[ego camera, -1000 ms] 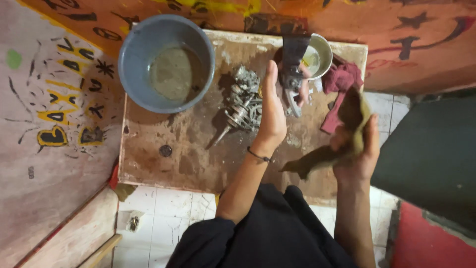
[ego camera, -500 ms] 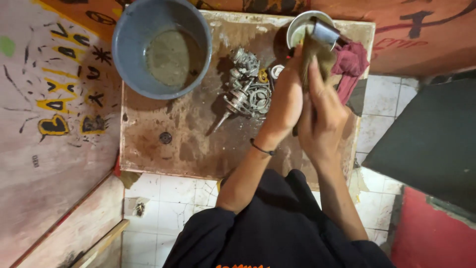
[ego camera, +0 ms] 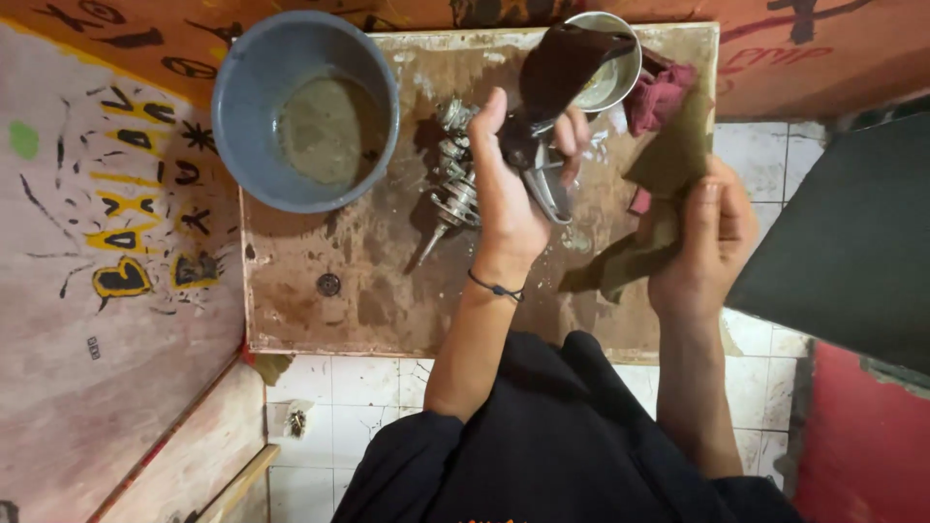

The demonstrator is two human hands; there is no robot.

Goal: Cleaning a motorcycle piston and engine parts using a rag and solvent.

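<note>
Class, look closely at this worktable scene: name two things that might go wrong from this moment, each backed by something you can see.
1. The left hand holds a dark metal part up over the small metal bowl; if the grip slips, the part may fall and tip the bowl.
2. The grey basin of murky liquid overhangs the stained board's edge, so a knock might spill it. The right hand grips only an olive rag.

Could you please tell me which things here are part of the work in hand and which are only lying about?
In hand:
- left hand gripping a dark metal part
- right hand holding an olive rag

Lying about:
- grey basin of murky liquid
- geared metal assembly on the worn board
- small metal bowl
- red cloth
</note>
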